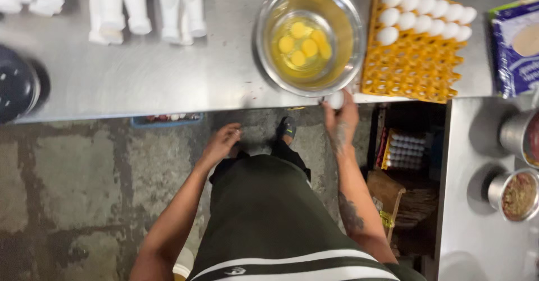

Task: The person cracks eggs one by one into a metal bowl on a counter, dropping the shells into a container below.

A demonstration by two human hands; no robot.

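My right hand (342, 121) grips a white egg (336, 99) at the steel counter's front edge, just below the rim of a metal bowl (269, 11). Several raw yolks (303, 44) float in the bowl. An orange egg tray (412, 67) stands right of the bowl, with white eggs (426, 14) filling its far rows. My left hand (222, 144) hangs below the counter edge over the floor, fingers loosely apart and holding nothing.
White squeeze bottles (118, 6) stand at the back left of the steel counter (157, 73). A dark round object (17, 84) sits at far left. A blue packet (516, 45) lies at right. Two metal containers (516, 194) rest on a side counter. More egg trays (404, 149) sit below.
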